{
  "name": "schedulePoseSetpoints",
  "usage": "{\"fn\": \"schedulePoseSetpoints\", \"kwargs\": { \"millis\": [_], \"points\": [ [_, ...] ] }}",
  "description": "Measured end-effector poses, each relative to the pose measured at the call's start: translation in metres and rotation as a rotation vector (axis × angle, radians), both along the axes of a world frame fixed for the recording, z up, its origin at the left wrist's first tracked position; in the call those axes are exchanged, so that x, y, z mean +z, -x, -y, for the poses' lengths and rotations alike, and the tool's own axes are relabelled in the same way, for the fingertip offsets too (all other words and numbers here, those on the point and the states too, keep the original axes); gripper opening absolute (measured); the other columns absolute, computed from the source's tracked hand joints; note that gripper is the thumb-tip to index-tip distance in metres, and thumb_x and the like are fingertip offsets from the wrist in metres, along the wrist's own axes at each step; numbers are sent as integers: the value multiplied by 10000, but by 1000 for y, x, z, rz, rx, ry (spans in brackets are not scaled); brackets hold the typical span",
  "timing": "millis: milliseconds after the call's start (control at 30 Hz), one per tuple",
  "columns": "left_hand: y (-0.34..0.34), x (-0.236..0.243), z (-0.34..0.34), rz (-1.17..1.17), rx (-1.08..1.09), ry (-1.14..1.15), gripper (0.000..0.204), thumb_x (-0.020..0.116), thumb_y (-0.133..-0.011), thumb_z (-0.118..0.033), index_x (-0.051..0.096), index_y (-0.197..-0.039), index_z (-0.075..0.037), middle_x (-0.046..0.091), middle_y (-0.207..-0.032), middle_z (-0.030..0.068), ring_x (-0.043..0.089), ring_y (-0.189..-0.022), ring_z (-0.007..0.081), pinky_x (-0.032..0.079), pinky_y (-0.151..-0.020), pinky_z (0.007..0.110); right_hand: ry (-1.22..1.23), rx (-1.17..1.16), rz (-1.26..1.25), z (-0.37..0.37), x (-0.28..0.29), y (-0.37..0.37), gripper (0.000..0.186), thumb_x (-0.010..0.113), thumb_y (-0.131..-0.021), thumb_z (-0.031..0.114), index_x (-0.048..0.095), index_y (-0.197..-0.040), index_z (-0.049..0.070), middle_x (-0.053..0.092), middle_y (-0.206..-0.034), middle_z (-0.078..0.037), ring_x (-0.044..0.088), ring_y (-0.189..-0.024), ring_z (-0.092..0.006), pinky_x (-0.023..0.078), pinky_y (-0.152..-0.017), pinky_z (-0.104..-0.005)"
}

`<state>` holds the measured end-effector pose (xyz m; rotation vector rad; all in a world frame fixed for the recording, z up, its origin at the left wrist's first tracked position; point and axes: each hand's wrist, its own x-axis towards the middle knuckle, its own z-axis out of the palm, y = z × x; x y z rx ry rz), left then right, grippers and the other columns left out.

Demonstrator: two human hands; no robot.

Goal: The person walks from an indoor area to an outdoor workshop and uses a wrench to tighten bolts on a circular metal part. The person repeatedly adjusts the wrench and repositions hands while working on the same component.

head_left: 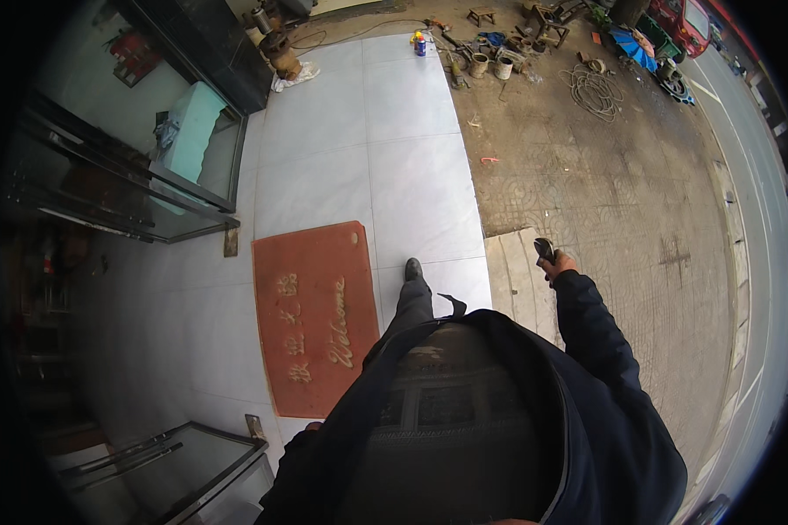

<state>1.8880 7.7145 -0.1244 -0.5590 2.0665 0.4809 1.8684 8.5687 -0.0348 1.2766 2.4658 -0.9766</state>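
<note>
My right hand (pixel 561 266) is out to the right, its fingers closed round a small black tool (pixel 544 250). The tool's rounded dark end sticks out beyond the fingers; its exact kind does not show. Below it lies the paved ground beside a pale stone step (pixel 521 289). Of my left hand (pixel 313 426), only a sliver shows by the dark sleeve at the lower edge of the red doormat (pixel 315 262). Its fingers are hidden. One dark shoe (pixel 413 269) is forward on the pale tiles (pixel 315 166).
Glass doors (pixel 210 157) stand open on the left. Ahead are a spray can (pixel 420 45), buckets (pixel 479 65), scattered tools and a coiled hose (pixel 596 92). A blue umbrella (pixel 632 49) and a red car (pixel 681 24) are at the far right, beside the road (pixel 753 175).
</note>
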Motion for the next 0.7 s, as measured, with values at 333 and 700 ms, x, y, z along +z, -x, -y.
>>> {"fn": "schedulePoseSetpoints", "kwargs": {
  "millis": [333, 700],
  "points": [
    [664, 95, -296, -221, -221, -217, 223, 448, -1134, -54, 607, -1276, 7, 706, -1009, 172, 605, -585, 230, 486, -490, 429, 745, -265, -424, -99, 67, 352, 343, 697, -1004, 305, 617, -1123, -7, 706, -802, -116, 550, -516, -153, 413, -451, -317],
    [912, 30, -337, -138, -153, -82, 237, 487, -1040, 15, 653, -1207, -9, 760, -891, 211, 745, -661, 320, 545, -492, 436, 697, -192, -396, -320, 79, 829, 303, 634, -1068, 268, 629, -1210, 0, 725, -814, -103, 603, -540, -162, 444, -462, -337]
  ]
}}
